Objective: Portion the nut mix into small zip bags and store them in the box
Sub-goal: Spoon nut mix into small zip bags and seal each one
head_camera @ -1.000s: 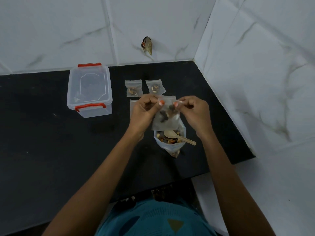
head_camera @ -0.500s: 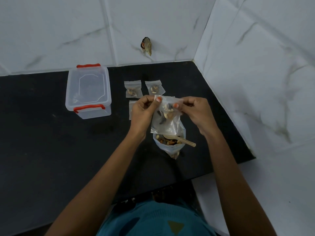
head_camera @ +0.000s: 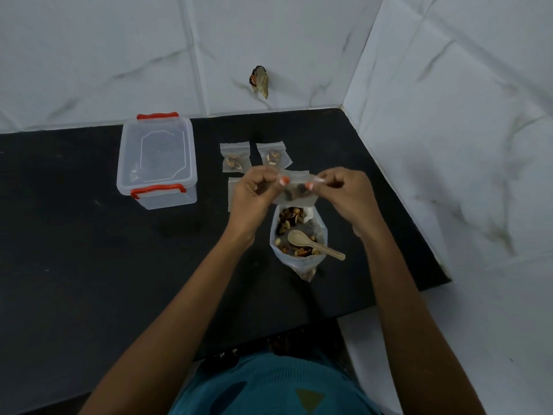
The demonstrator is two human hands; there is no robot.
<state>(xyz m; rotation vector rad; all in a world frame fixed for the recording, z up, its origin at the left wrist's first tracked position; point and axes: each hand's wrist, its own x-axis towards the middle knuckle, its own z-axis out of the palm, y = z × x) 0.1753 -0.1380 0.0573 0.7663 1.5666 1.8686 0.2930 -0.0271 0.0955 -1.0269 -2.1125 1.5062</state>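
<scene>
**Sealing a portion.** The zip bag (head_camera: 296,191), holding a few dark nuts, is held above the counter (head_camera: 89,250). The left hand (head_camera: 254,190) pinches the 9 o'clock end of its top strip and the right hand (head_camera: 347,190) pinches the 3 o'clock end. On each hand the thumb and forefinger are closed on the strip and the other fingers are curled.

A second ago the bag hung straight down and covered the pouch. Now it is tipped nearly level, with the strip drawn taut between the two pinches. This suggests the zip is being pressed shut or checked, so the portion is probably close to being set down. Whether the zip is fully closed cannot be told.

- **6 o'clock of the zip bag:** the pouch (head_camera: 322,232) stands open, with nut mix (head_camera: 291,217) inside. A spoon (head_camera: 299,237) rests in it, handle out over the rim toward 4 o'clock.
- **11 and 12 o'clock:** a filled bag (head_camera: 235,158) and a second bag (head_camera: 273,155) lie flat on the counter, each with a small portion.
- **9 o'clock:** a third bag (head_camera: 232,193) lies mostly hidden behind the left hand; its contents cannot be told.
- **10 o'clock, well apart:** the box (head_camera: 167,199) has its lid on and red clips at both ends. No bags can be made out inside, so storing appears not yet begun.
</scene>
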